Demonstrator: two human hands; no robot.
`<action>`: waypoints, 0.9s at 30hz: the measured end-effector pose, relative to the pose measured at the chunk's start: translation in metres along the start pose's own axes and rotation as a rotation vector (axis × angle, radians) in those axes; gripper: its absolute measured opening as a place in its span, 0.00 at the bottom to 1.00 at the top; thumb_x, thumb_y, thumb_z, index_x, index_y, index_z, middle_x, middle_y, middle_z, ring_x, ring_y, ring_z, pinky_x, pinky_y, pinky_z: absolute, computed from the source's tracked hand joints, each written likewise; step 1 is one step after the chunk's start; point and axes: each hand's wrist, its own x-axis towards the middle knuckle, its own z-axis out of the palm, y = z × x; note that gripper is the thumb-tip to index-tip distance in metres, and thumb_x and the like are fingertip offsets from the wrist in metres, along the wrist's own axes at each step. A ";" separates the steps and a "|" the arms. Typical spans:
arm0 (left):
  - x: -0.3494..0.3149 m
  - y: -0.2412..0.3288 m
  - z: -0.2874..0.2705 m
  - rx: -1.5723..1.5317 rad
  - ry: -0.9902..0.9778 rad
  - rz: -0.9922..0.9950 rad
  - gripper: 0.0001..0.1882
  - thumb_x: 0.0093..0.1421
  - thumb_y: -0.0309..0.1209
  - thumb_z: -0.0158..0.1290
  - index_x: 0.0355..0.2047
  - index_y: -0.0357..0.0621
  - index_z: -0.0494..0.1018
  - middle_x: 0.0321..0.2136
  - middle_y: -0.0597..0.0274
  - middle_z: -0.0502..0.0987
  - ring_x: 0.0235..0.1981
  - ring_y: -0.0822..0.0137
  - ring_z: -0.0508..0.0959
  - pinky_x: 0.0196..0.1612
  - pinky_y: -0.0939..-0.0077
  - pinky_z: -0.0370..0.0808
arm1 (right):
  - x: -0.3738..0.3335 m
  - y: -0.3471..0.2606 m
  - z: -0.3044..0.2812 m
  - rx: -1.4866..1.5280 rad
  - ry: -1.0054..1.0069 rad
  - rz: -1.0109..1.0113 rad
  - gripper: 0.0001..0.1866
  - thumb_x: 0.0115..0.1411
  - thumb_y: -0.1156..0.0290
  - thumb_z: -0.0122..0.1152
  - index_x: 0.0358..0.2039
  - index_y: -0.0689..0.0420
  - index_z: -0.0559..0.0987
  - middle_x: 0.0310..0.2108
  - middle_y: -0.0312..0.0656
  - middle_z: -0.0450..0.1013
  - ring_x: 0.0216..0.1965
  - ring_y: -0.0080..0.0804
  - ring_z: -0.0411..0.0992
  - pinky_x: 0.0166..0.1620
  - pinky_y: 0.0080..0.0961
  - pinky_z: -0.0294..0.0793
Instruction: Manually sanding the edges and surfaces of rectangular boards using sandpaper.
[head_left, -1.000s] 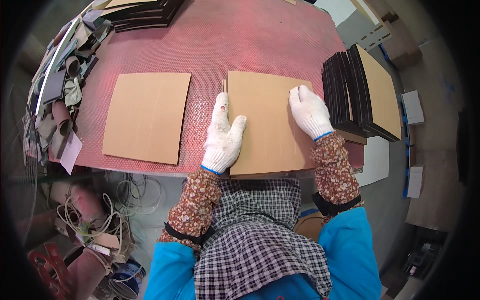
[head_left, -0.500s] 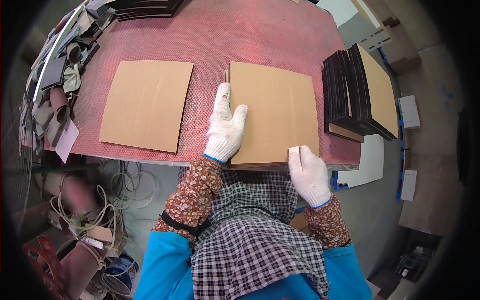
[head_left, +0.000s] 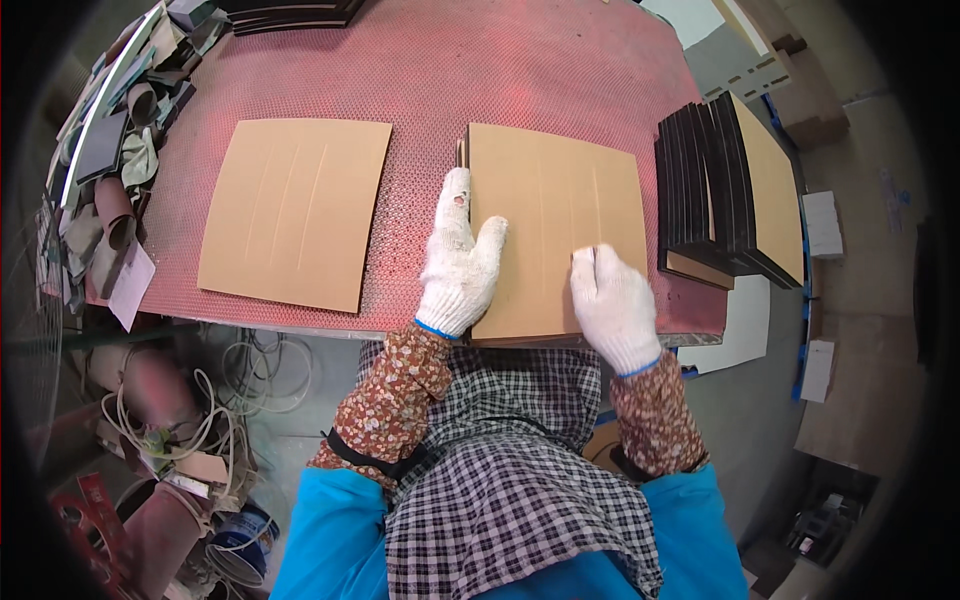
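Note:
A tan, grooved board (head_left: 540, 200) lies flat at the table's near edge, right of the middle. My left hand (head_left: 462, 255), in a white knitted glove with a small hole at a finger, lies along its left edge. Its fingers are stretched out and its thumb is spread over the board's face. My right hand (head_left: 612, 305), gloved too, is closed over the board's lower right part, fingertips pinched. A small brownish edge shows at them, too little to name. Left of these, a second tan board (head_left: 292, 215) with several grooves lies flat, untouched.
The table has a red mesh-patterned top (head_left: 440, 70). Dark-edged boards (head_left: 725, 190) stand on edge at the right; another dark-edged stack (head_left: 295, 18) sits at the far left. Scraps and abrasive-looking rolls (head_left: 115, 205) crowd the left rim. Hoses (head_left: 205, 400) hang below.
My right hand has moved up the board, away from its near edge, fingers still pinched. My left hand stays at the left edge. The whole view has shifted slightly.

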 end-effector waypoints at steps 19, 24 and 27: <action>0.004 -0.011 0.006 -0.133 -0.028 -0.063 0.38 0.68 0.27 0.50 0.73 0.25 0.48 0.73 0.36 0.54 0.75 0.49 0.56 0.75 0.64 0.54 | 0.090 0.011 -0.005 0.092 -0.040 0.136 0.25 0.72 0.54 0.40 0.44 0.64 0.78 0.45 0.63 0.78 0.48 0.64 0.76 0.53 0.55 0.74; 0.003 -0.022 0.007 -0.210 0.009 -0.030 0.37 0.68 0.26 0.50 0.73 0.26 0.49 0.73 0.37 0.54 0.75 0.50 0.56 0.75 0.64 0.53 | -0.004 -0.003 -0.006 0.084 -0.052 0.051 0.19 0.73 0.58 0.44 0.40 0.60 0.76 0.36 0.59 0.77 0.39 0.60 0.78 0.42 0.55 0.77; 0.004 -0.022 0.009 -0.205 0.022 -0.015 0.37 0.68 0.25 0.51 0.73 0.26 0.49 0.73 0.37 0.55 0.74 0.50 0.56 0.75 0.64 0.54 | -0.041 -0.003 -0.011 -0.003 -0.128 0.001 0.19 0.73 0.56 0.45 0.39 0.58 0.77 0.33 0.57 0.79 0.35 0.61 0.78 0.40 0.54 0.78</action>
